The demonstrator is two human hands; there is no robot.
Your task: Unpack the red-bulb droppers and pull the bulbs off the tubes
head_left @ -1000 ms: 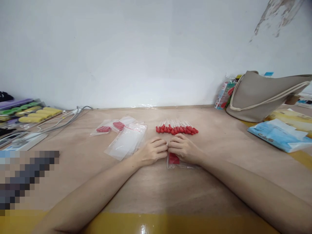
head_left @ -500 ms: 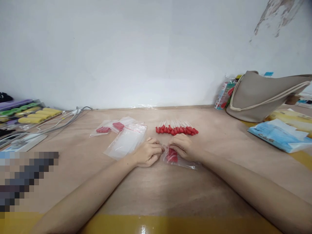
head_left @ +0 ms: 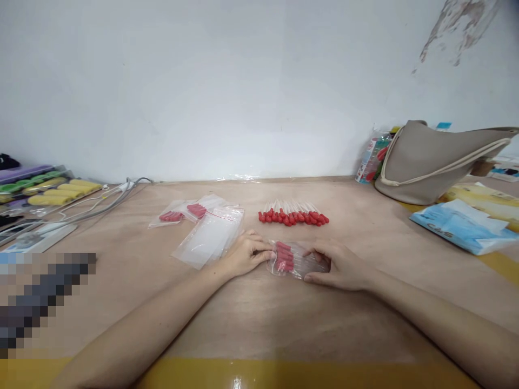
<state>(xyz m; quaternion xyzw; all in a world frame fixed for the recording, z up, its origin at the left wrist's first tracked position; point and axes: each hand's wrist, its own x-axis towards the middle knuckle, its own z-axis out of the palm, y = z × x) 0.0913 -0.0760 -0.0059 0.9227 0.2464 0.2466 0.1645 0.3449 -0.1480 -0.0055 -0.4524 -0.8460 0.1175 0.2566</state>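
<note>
Brown paper covers the table (head_left: 259, 319), with a yellow glossy strip along the edge closest to the person. On this paper, in the middle, lies a small clear zip bag (head_left: 295, 260) with several red-tipped droppers inside, their red bulbs toward the left end of the bag. The left hand (head_left: 246, 254) pinches that left end between the fingertips. The right hand (head_left: 339, 266) is curved around the other end with the fingers half spread and resting on the plastic; it seems to keep the bag flat and steady against the table, probably so the contents stay in line. Just left of the left hand lies a stack of empty clear bags (head_left: 211, 235), easy to reach. Behind it are two filled bags (head_left: 183, 212) put aside, each with red bulbs showing. Further back, beyond the hands, a row of loose droppers (head_left: 294, 214) lies side by side, red ends toward the person. At the far left are cables (head_left: 101, 204) and trays of yellow and green pieces (head_left: 48, 186). At the far right stand a beige bag (head_left: 438, 159) and a blue packet (head_left: 460, 226), before the white wall.
</note>
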